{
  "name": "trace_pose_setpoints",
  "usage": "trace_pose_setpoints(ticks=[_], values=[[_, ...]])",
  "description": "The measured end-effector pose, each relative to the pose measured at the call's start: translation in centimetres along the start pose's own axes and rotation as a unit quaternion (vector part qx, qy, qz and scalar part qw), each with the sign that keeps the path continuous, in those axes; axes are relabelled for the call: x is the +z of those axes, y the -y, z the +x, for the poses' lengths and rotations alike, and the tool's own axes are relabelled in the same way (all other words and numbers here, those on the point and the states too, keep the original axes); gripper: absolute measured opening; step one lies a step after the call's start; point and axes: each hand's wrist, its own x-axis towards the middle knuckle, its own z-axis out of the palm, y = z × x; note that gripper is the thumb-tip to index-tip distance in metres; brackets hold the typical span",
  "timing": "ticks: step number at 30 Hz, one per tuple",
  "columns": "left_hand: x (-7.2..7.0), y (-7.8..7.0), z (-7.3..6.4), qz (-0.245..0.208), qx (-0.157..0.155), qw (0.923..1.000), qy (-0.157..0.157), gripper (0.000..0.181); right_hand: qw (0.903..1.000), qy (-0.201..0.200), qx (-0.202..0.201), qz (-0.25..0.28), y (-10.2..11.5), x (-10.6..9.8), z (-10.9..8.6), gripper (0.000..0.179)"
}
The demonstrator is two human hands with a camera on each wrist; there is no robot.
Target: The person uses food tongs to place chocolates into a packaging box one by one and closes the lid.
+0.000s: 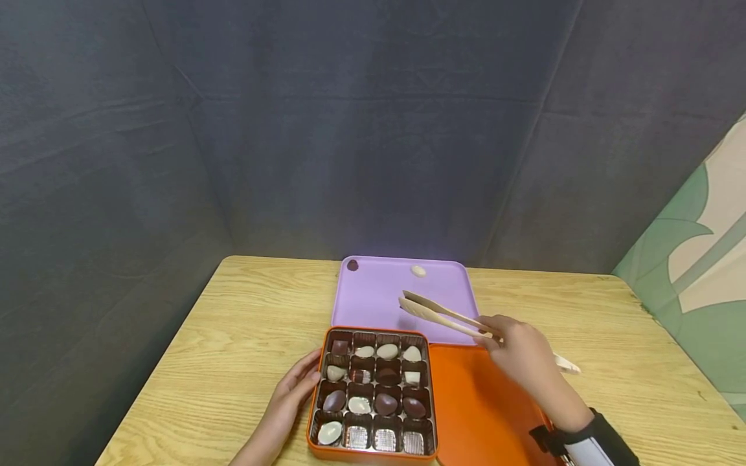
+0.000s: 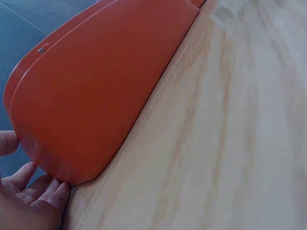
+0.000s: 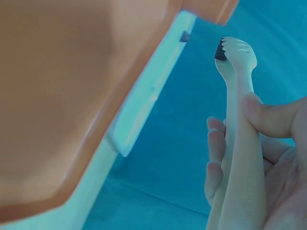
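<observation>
An orange tin (image 1: pixel 432 414) with a dark divided insert holds several chocolates, white and dark, in its compartments. My left hand (image 1: pixel 289 390) rests against the tin's left side; in the left wrist view its fingertips touch the orange wall (image 2: pixel 96 96) near a corner. My right hand (image 1: pixel 520 349) grips pale tongs (image 1: pixel 434 312), with their tips over the purple tray (image 1: pixel 373 298). In the right wrist view a small dark piece (image 3: pixel 220 51) shows between the tong tips (image 3: pixel 241 52), apparently a chocolate. The tongs' arms lie close together, thumb on one side and fingers on the other.
On the tray, a dark chocolate (image 1: pixel 352 265) lies at the back left and a white chocolate (image 1: pixel 418 271) at the back right. An orange lid (image 1: pixel 478 401) lies right of the tin, beneath my right arm. A dark curtain (image 1: pixel 373 129) stands behind the wooden table (image 1: pixel 233 336).
</observation>
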Motion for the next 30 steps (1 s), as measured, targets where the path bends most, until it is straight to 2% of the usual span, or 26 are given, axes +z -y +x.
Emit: trace_pose_setpoints(ticks=[6,13,18,21,30], values=[[0.0,0.0,0.0,-0.003,0.002,1.0,-0.002,0.044,0.9998,0.018,-0.005,0.009,1.5,-0.8,-1.6,0.033],[0.1,0.0,0.0,-0.002,0.001,1.0,0.003,0.044,0.9994,0.021,-0.01,0.026,2.8,-1.0,-3.2,0.032],[0.1,-0.1,-0.1,-0.002,0.0,1.0,0.003,0.043,0.9979,0.044,-0.009,0.046,4.0,-1.2,-4.5,0.029],[0.1,-0.1,-0.1,-0.002,0.002,1.0,0.002,0.043,0.9965,0.056,-0.023,0.057,4.7,-1.1,-5.2,0.028],[0.0,-0.1,-0.1,0.004,0.005,1.0,-0.003,0.043,0.979,0.145,-0.08,0.119,5.4,-0.7,-6.9,0.024]])
